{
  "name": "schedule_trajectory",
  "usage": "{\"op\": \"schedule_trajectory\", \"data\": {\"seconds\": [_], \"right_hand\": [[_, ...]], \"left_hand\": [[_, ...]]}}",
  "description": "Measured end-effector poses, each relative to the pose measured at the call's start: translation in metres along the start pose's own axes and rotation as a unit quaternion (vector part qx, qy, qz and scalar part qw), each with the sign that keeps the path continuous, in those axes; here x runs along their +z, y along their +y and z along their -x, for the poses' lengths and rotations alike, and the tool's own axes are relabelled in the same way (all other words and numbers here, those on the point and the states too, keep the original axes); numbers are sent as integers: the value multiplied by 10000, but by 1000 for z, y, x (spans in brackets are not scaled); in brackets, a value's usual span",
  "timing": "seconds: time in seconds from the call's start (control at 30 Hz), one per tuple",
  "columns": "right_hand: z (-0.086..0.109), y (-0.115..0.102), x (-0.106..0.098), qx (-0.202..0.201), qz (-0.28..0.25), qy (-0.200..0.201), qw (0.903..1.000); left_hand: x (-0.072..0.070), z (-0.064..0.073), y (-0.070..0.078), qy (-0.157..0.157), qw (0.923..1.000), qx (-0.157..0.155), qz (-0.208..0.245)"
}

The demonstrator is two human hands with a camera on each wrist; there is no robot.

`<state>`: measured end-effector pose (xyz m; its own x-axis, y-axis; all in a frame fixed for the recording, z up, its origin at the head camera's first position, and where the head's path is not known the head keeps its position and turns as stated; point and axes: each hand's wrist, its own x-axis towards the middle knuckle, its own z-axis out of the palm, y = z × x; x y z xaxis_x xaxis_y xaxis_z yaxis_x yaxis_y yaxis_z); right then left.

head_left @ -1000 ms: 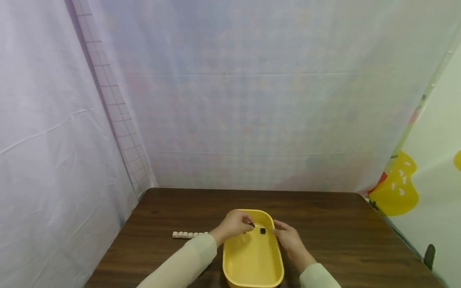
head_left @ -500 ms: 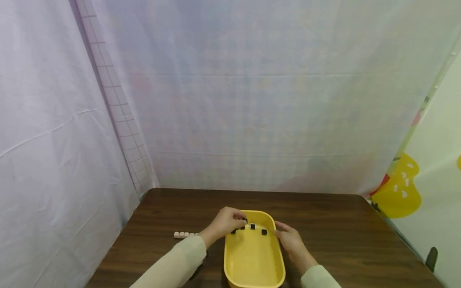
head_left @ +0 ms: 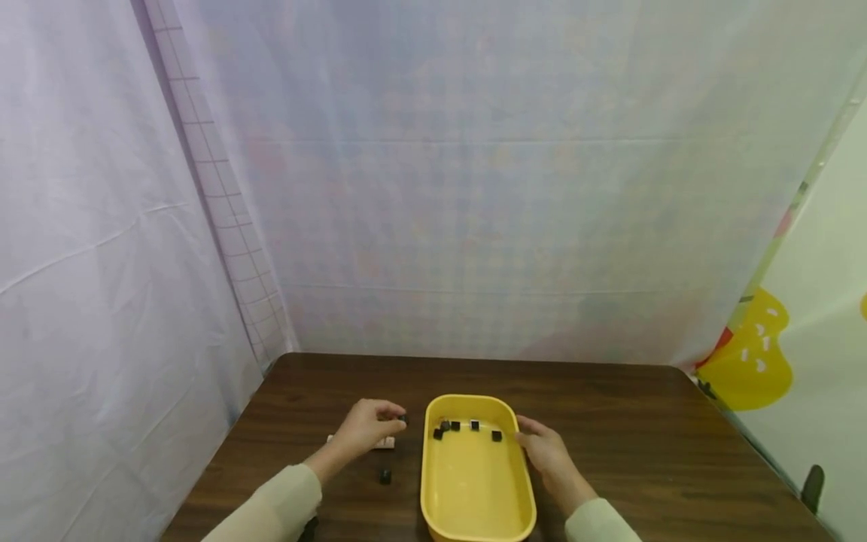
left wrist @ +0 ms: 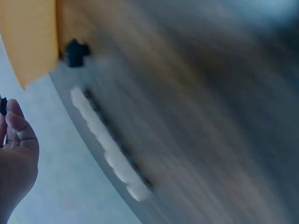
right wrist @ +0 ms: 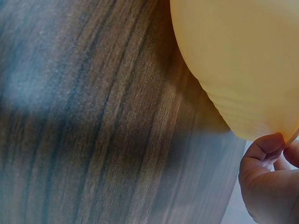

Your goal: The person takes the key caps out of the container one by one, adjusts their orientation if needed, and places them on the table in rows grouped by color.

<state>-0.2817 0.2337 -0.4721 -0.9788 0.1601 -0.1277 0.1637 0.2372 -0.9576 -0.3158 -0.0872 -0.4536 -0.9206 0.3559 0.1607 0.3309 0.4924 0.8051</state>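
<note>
My left hand (head_left: 366, 427) is left of the yellow tub (head_left: 478, 489), above the table. It pinches a small black keycap (head_left: 403, 419) between thumb and fingertips; in the left wrist view that keycap (left wrist: 3, 106) shows at the frame's edge. Several black keycaps (head_left: 455, 426) lie on the tub's floor near its far end. With thumb and fingers, my right hand (head_left: 547, 455) grips the tub's right rim, also seen in the right wrist view, where the tub wall (right wrist: 243, 60) rises beside it. Another black keycap (head_left: 385, 476) sits on the table left of the tub.
A straight row of white keycaps (left wrist: 110, 144) lies on the brown wooden table (head_left: 623, 436), partly behind my left hand in the head view. A dark object (head_left: 308, 528) shows beside the left sleeve. Pale curtains (head_left: 474, 226) hang behind the table.
My left hand has moved left from over the tub to above the table, holding a black keycap. More black keycaps show in the tub than a second ago. The right hand keeps its place.
</note>
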Motion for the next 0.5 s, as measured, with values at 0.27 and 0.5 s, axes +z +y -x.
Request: {"op": "schedule_trajectory", "data": {"seconds": [0.27,0.5], "right_hand": [[-2,1,0,9,40,61,10000],[-2,2,-3,-8,17,67,10000]], "left_hand": [[-20,32,-28,-90,9983,238,-528],[-15,46,-45,-508,9978,347,-249]]}}
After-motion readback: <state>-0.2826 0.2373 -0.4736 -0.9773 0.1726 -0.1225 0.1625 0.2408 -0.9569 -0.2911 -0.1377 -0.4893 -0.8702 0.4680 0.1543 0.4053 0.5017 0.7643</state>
